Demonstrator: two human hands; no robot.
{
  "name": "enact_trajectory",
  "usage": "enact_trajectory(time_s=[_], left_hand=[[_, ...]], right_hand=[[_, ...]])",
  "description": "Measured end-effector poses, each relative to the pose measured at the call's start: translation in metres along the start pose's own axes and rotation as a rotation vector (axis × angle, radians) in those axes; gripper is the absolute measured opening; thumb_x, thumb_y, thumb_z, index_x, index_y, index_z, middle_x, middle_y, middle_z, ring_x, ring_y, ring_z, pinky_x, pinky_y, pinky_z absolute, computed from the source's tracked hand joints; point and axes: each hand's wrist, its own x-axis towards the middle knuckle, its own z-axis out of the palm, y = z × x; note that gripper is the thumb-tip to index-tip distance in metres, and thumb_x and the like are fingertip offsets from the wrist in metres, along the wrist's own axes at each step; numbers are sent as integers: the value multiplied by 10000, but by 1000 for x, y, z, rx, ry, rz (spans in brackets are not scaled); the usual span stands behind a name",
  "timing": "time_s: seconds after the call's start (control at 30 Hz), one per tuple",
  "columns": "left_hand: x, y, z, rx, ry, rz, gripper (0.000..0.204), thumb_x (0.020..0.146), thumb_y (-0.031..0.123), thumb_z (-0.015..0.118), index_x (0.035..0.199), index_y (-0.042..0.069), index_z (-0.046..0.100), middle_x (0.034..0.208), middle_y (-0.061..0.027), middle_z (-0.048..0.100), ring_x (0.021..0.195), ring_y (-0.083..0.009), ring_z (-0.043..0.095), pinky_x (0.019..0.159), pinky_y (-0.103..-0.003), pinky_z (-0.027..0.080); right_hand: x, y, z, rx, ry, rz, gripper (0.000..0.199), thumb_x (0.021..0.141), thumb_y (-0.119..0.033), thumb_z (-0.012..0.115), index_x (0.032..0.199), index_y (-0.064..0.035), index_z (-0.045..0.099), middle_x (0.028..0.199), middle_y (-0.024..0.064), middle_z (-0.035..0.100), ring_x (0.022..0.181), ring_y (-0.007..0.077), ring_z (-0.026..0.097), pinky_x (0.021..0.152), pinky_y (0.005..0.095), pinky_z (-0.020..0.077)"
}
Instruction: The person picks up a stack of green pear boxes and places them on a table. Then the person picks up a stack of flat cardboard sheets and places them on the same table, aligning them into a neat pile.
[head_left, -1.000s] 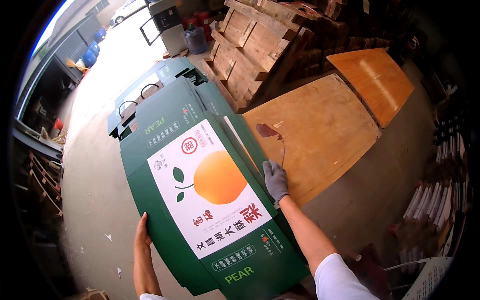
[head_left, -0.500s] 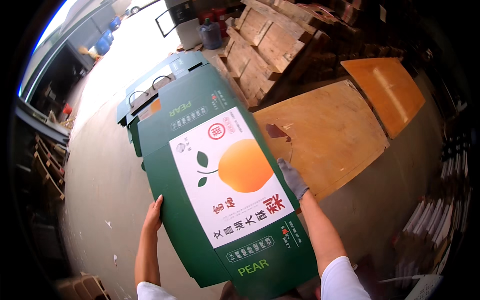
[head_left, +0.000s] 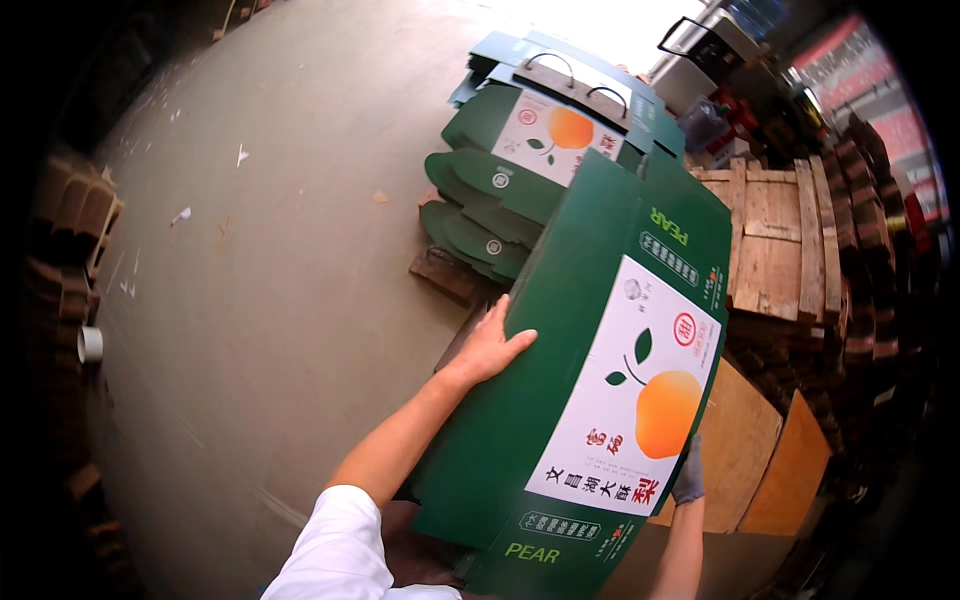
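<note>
A large flattened green cardboard box (head_left: 520, 420) with a white panel showing a yellow-orange pear slants across the view in front of me. On its left edge lies my bare left hand (head_left: 492, 345), the thumb on top and the fingers gripping round the edge. My right hand (head_left: 690, 476), in a grey glove, closes on the right edge; most of its fingers are hidden behind the cardboard. Just beyond stands a stack of similar folded boxes (head_left: 490, 190) with a dark strip and two black handles on top.
Plywood boards (head_left: 740, 440) lie to the right, below a wooden pallet (head_left: 770, 240). Piled brown cardboard (head_left: 870, 240) stands at the far right and more brown stacks (head_left: 75, 215) at the left. Paper scraps dot the concrete floor (head_left: 270, 300).
The view has swung left, so the stack now appears farther right. The held box has tilted and shifted rightward in view; my left hand grips farther up its left edge.
</note>
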Motion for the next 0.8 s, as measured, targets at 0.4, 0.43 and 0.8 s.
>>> enact_trajectory(time_s=[0.4, 0.43, 0.8], left_hand=[[-2, 21, 2, -27, -60, 61, 866, 980, 389, 600, 1620, 14, 153, 1612, -360, 228, 1493, -476, 295, 1206, -487, 302], [-1, 20, 2, -32, -59, 63, 862, 982, 388, 599, 1618, 11, 157, 1611, -356, 235, 1496, -472, 290, 1208, -486, 299], [4, -2, -3, -48, -21, 182, 838, 994, 348, 617, 1607, -22, 181, 1631, -266, 288, 1523, -385, 279, 1232, -419, 261]], right_hand=[[-2, -7, 6, -93, 38, 37, 695, 1071, -594, 354, 1538, -83, 416, 1540, 96, 489, 1364, 280, 507, 1109, 431, 441], [-2, -6, 6, -74, 38, 44, 686, 1077, -580, 353, 1545, -82, 407, 1552, 96, 477, 1375, 280, 497, 1115, 431, 435], [-6, 3, 22, -76, 65, 31, 718, 1074, -592, 347, 1523, -37, 425, 1509, 134, 526, 1329, 287, 560, 1080, 417, 483]])
